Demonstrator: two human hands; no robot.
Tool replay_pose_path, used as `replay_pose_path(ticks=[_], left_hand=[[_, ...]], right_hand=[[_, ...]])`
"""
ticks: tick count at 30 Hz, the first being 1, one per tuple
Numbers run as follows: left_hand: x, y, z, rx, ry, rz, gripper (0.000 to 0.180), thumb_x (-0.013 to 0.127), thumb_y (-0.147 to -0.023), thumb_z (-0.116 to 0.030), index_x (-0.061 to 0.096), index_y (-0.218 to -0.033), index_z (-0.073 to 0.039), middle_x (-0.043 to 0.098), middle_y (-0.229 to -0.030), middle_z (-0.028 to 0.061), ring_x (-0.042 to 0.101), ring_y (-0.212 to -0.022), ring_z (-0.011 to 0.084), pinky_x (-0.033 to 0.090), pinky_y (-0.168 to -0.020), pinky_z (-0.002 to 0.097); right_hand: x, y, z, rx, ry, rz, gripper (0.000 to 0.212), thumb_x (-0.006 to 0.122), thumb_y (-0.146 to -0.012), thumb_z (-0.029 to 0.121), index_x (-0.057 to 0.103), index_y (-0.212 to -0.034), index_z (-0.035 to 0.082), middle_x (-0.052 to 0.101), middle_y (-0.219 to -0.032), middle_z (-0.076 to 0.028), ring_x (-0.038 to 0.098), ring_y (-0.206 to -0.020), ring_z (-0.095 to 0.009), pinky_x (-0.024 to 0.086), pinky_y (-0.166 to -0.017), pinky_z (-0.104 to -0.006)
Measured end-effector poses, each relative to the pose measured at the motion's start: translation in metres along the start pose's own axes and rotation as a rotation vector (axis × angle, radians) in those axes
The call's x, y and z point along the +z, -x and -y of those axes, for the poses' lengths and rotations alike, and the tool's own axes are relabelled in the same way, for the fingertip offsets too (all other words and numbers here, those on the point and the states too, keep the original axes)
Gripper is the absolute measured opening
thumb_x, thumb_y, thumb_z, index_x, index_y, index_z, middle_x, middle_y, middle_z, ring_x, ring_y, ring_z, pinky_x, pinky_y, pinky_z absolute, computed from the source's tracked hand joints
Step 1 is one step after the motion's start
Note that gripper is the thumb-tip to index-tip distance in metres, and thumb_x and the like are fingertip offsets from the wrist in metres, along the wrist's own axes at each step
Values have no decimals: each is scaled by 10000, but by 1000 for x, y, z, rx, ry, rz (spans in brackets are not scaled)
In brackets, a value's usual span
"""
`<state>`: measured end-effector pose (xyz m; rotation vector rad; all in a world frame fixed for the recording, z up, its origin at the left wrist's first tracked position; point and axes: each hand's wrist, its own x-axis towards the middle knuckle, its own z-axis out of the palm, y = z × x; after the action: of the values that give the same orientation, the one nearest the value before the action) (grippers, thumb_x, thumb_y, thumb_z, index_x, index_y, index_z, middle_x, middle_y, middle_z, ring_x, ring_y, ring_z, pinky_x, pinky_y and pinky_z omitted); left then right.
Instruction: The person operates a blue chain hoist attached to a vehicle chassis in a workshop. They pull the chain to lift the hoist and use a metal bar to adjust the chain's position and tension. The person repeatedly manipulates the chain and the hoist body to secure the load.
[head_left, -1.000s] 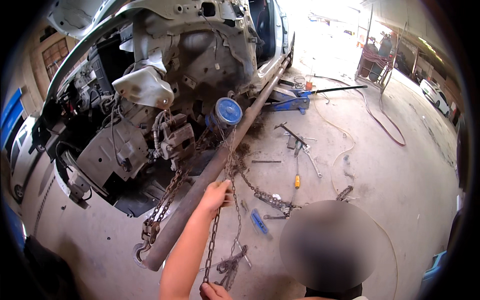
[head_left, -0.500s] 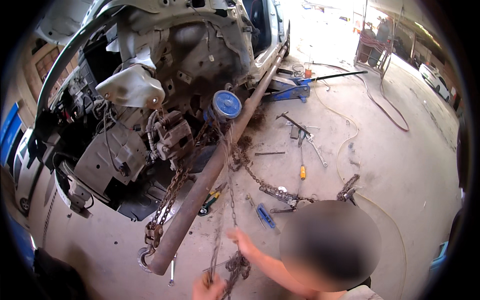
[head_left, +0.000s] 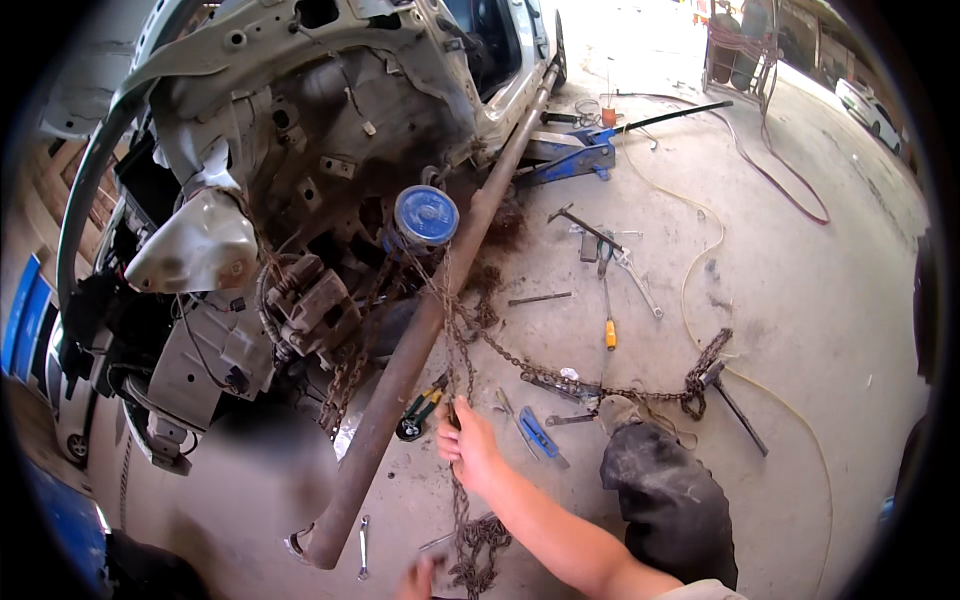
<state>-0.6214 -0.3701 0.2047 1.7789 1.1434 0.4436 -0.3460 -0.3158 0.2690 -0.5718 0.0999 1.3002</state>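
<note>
A chain hoist with a round blue cover (head_left: 426, 215) hangs beside a long rusty pipe (head_left: 395, 420) that slants along the stripped car body. Thin hand chain (head_left: 459, 500) runs down from it to a loose heap (head_left: 482, 560) on the floor. My right hand (head_left: 468, 445) is closed round the hanging chain, to the right of the pipe. Low at the bottom edge, my left hand (head_left: 415, 580) is close to the chain's lower end; it is smeared and partly cut off, so its grip cannot be made out.
A heavier chain (head_left: 640, 392) stretches right across the concrete. Pliers (head_left: 420, 405), a blue utility knife (head_left: 537, 430), a yellow-handled screwdriver (head_left: 610, 330) and wrenches (head_left: 363, 548) lie about. A blue floor jack (head_left: 570, 160) stands under the car. My bent knee (head_left: 665, 490) is at right.
My right hand has gone from loosely spread beside the chain to closed round it, higher up. My left hand has dropped toward the bottom edge. The view has shifted slightly.
</note>
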Motion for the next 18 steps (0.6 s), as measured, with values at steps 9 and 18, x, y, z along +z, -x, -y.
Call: replay_pose_path(ticks=[9,18], left_hand=[[88,-295,-213,-230,523,241,328,584,-854,-376,540,-816,-53,473,-649,-7,435,-540,98,354,-477,255],[-2,-75,-100,-189,369,126,166,653,-753,-119,499,-766,-60,419,-596,-43,364,-499,50,282,-424,234]], right_hand=[[-31,0,-27,-269,424,-128,437,343,-980,371,437,-670,78,392,-519,0,359,-435,-104,292,-405,-275],[-88,122,-223,21,769,262,332,431,-949,282,488,-760,15,511,-642,-34,450,-598,-144,380,-547,-323]])
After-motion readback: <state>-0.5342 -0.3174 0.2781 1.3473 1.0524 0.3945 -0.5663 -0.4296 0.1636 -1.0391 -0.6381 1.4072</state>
